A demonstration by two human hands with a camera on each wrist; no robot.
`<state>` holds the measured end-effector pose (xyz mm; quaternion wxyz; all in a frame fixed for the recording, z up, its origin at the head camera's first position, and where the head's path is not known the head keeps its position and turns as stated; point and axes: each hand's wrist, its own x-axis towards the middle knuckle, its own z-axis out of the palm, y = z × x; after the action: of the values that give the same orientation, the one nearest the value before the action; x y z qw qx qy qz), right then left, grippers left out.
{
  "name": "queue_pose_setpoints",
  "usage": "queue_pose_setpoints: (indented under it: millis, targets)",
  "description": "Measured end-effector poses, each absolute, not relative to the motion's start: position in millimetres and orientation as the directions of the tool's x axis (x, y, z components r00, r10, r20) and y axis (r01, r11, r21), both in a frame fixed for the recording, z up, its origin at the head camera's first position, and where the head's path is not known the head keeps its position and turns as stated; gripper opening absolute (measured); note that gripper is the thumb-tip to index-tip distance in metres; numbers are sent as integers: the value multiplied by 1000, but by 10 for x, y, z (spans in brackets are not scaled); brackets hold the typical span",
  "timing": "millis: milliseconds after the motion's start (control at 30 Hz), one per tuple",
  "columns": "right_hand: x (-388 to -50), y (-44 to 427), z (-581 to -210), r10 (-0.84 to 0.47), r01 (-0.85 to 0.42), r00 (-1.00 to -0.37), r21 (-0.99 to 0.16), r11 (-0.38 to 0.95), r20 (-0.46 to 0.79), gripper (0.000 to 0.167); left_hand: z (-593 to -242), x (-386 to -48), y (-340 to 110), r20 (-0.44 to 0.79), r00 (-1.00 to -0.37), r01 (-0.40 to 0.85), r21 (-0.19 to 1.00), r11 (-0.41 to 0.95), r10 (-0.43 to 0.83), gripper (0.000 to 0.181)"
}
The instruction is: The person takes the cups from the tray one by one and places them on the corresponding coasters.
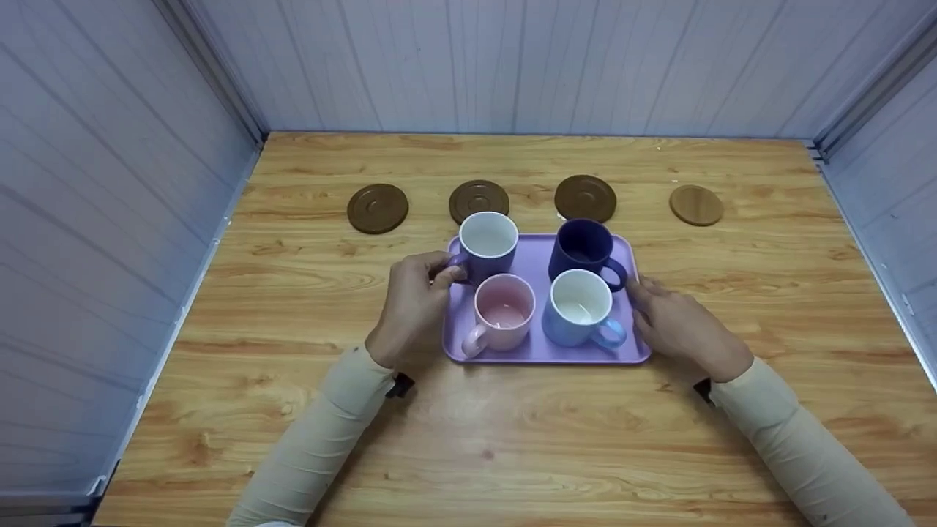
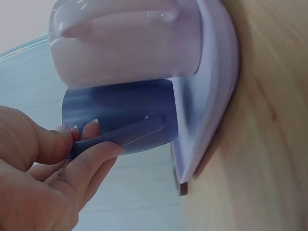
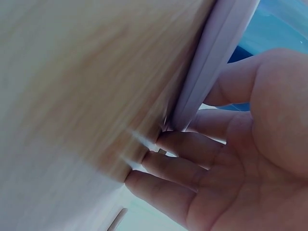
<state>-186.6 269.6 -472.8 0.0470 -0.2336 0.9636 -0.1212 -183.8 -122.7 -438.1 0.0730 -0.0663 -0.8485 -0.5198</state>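
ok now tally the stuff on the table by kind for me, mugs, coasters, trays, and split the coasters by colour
Mugs: 4
Dark brown coasters: 3
Light wood coaster: 1
Lilac tray: 1
Total: 9

Long cream sleeves (image 1: 315, 428), both arms
Creased fabric down to the cuffs (image 1: 366, 377); a small black attachment (image 1: 400, 386) beside each cuff.

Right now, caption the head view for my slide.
Left hand grips the far-left mug by its handle; right hand touches the right edge of the purple tray; four coasters beyond.
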Motion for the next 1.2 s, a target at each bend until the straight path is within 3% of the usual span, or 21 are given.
queue_pose_setpoints:
  millis: [533,733,1200]
  targets:
    - [-1905,2661,-4708,-452,-414,-886,-263,872,-105,57,-3833,-1934,-1603,325,-928,211,861,463,-181,12]
    - [-1879,2693,-4692,-452,-416,-887,-263,871,-95,55,-3664,-2041,-1747,310,-914,184,891,416,-260,17]
    - [-1871,2691,-4701,-455,-422,-886,-254,870,-86,54,-3764,-2350,-2151,348,-814,109,878,467,-464,16]
